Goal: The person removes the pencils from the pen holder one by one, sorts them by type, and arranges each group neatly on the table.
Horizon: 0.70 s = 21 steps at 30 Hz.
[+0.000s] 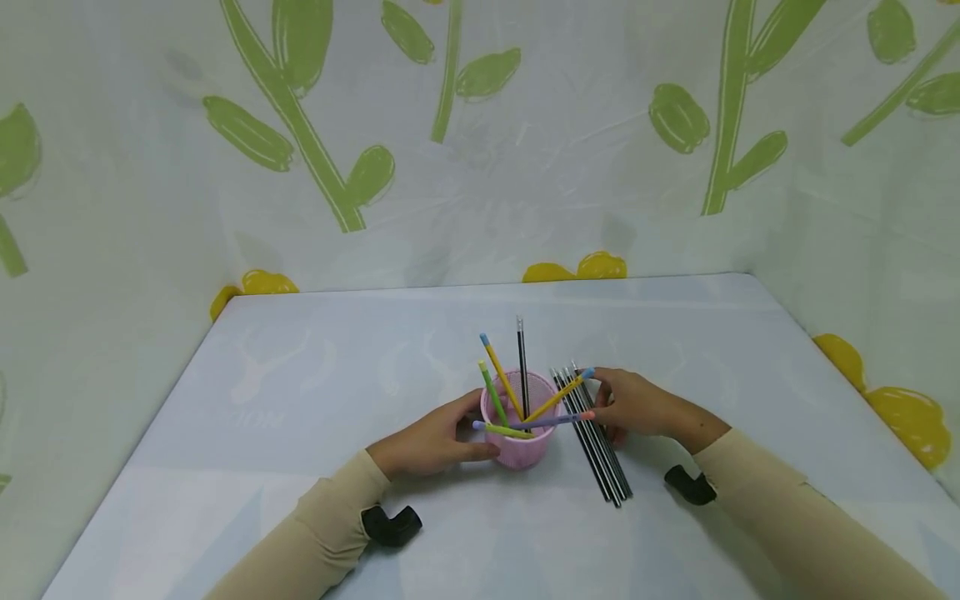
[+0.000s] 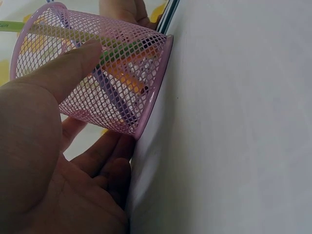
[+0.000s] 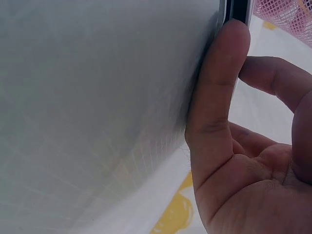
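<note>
A pink mesh cup stands upright on the table, holding several pencils: yellow, green, purple and one black. My left hand has its thumb and fingers around the cup's left side; in the left wrist view the hand touches the mesh of the cup. Several black pencils lie side by side right of the cup. My right hand is at their right edge, fingers bent loosely. The right wrist view has the thumb of this hand touching the black pencils' side.
The pale table reaches back to a light wall cloth with green leaves and yellow shapes. Black bands show at both sleeve cuffs. Two pencils lean out over the cup's right rim, above the black bundle.
</note>
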### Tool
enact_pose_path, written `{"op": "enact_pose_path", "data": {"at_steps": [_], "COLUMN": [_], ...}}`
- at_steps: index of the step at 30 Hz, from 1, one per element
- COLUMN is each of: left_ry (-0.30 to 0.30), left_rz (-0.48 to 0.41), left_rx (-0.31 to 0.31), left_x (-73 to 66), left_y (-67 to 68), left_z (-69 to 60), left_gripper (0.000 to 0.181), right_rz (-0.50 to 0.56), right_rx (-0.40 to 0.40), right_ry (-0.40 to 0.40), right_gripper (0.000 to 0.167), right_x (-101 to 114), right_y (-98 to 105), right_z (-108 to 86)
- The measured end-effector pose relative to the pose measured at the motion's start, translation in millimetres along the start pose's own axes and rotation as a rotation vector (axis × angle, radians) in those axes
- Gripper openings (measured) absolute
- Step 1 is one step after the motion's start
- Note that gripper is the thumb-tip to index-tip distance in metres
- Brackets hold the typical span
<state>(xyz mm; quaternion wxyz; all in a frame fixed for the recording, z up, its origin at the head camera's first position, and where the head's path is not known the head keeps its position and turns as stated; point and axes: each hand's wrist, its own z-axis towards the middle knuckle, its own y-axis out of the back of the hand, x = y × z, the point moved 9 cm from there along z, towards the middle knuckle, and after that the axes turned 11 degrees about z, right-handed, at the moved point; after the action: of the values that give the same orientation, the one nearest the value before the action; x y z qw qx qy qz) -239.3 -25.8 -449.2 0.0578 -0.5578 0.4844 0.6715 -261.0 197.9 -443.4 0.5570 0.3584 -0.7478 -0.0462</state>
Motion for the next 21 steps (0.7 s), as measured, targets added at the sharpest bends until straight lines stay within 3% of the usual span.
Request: {"op": "enact_pose_path", "data": {"at_steps": [5,17,21], "left_ry": [-0.024,0.004,0.005], "left_rz": [-0.011,-0.018,-0.016], "left_rx": [0.001,0.009,0.007], "left_x": [-1.6,3.0,1.7], "left_y": [-0.7,-1.7,-1.4], "left_z": [1.3,0.8,0.6], "left_gripper": [0.066,0.066,0.067], "right_rz": [-0.019,-0.037,-0.072], "right_rx": [0.003,0.003,-0.036], "right_ry": [0.006,0.011,0.032], "right_gripper": [0.062,0.057,0.058], "right_x": [3.9,1.1,4.6], "right_y": [0.5,-0.1,4.4], "right_z": [-1.6,1.2,-1.3]}}
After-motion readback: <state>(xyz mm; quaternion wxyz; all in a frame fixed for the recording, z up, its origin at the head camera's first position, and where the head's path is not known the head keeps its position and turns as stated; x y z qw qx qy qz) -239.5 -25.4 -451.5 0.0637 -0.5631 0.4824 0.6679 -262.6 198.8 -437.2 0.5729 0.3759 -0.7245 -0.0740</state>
